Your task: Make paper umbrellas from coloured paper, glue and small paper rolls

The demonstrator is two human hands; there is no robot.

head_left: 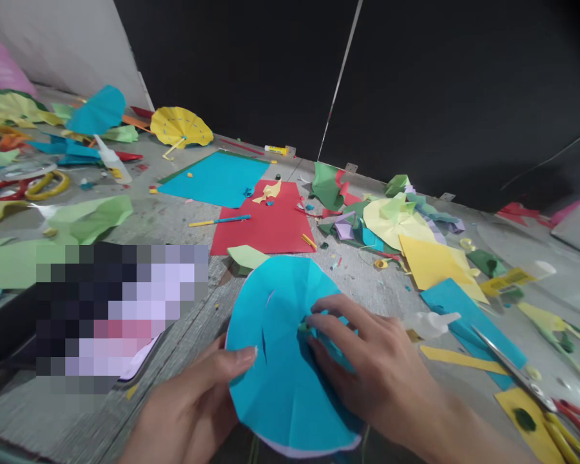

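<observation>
A round blue paper disc (280, 386) with radial creases and a pale purple edge beneath it fills the lower middle of the head view. My left hand (198, 393) grips its left edge, thumb on top and fingers underneath. Over the disc's right half, my right hand (367, 354) pinches a small dark green piece (303, 328) at the centre. A slit and short marks show on the disc near my left thumb. Some blue paper is partly hidden under my right fingers.
Red paper (270, 222) and blue paper (217, 177) lie ahead. A partly blurred phone-like object is left. Scissors (512, 370), a glue bottle (428, 324) and paper scraps are right. A yellow paper fan (178, 125) stands near the dark wall.
</observation>
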